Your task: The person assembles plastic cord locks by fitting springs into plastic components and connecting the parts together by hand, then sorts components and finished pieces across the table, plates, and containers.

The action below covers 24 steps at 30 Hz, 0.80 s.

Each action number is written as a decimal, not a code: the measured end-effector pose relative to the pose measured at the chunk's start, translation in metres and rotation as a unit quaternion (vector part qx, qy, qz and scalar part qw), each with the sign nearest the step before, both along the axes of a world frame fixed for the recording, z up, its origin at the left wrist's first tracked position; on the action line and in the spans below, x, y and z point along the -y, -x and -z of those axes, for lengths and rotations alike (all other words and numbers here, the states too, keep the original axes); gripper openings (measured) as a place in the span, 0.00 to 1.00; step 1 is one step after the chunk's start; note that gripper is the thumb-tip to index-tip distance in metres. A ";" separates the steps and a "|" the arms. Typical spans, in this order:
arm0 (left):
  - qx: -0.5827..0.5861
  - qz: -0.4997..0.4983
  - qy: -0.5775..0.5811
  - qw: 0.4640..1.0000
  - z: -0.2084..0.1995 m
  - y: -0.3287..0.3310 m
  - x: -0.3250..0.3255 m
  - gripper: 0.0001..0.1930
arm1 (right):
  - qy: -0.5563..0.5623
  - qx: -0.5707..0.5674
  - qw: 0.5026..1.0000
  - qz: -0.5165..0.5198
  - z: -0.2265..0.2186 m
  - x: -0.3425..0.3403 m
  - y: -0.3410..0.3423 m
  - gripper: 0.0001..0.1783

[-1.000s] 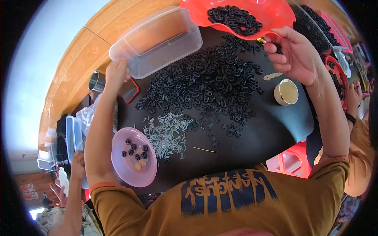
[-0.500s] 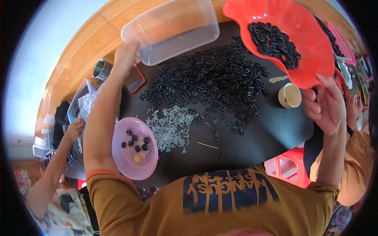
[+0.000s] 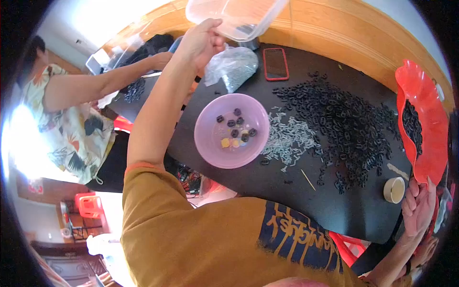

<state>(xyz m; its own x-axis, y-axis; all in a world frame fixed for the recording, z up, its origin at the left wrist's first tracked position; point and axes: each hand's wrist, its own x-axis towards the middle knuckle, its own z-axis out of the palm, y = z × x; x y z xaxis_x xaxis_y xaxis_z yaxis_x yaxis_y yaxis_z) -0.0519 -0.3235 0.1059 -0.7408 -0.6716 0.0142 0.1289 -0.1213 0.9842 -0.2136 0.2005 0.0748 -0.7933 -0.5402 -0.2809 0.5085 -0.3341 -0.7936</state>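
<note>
Clear plastic tub (image 3: 236, 16) pinched by left fingers (image 3: 210, 36), red tray (image 3: 420, 129) gripped by right fingers (image 3: 415, 203)

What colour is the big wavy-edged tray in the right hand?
The tray is bright red-orange, seen in the head view.

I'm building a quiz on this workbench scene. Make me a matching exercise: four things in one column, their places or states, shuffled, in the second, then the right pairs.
Things:
1. clear plastic rectangular tub
2. red scalloped plastic tray
3. round pink plastic bowl
4. phone with a red case

Places or states:
A. lies flat on the black table, near the wooden edge
B. held up in the left hand
C. stands on the table with a few black rings and yellow bits inside
D. held tilted by the right hand, black rings inside

Pairs: 1-B, 2-D, 3-C, 4-A
</note>
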 end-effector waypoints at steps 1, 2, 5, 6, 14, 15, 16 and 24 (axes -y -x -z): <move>-0.006 -0.012 -0.016 1.000 -0.007 -0.031 0.006 0.08 | 0.000 -0.008 1.000 -0.030 0.008 0.007 0.010 0.15; -0.009 -0.008 -0.019 1.000 -0.008 -0.040 0.015 0.08 | -0.015 -0.023 0.999 -0.030 0.004 0.005 0.009 0.15; -0.069 -0.048 -0.114 0.990 -0.008 -0.064 0.046 0.06 | -0.026 -0.018 1.000 0.000 -0.003 0.006 0.006 0.15; -0.068 -0.052 -0.115 0.990 -0.007 -0.071 0.060 0.06 | -0.025 -0.017 1.000 0.003 -0.004 0.007 0.006 0.15; -0.120 -0.176 -0.169 0.962 0.011 -0.083 0.074 0.06 | -0.051 -0.015 0.999 -0.004 -0.012 0.035 0.005 0.15; -0.114 -0.157 -0.181 0.964 0.013 -0.085 0.077 0.06 | -0.051 -0.018 0.998 -0.009 -0.014 0.036 0.007 0.15; -0.110 -0.135 -0.191 0.966 0.014 -0.086 0.079 0.07 | -0.054 -0.019 0.998 -0.015 -0.015 0.039 0.007 0.15; -0.104 -0.178 -0.189 0.960 0.020 -0.138 0.054 0.07 | -0.071 -0.020 0.997 -0.031 -0.010 0.061 0.005 0.15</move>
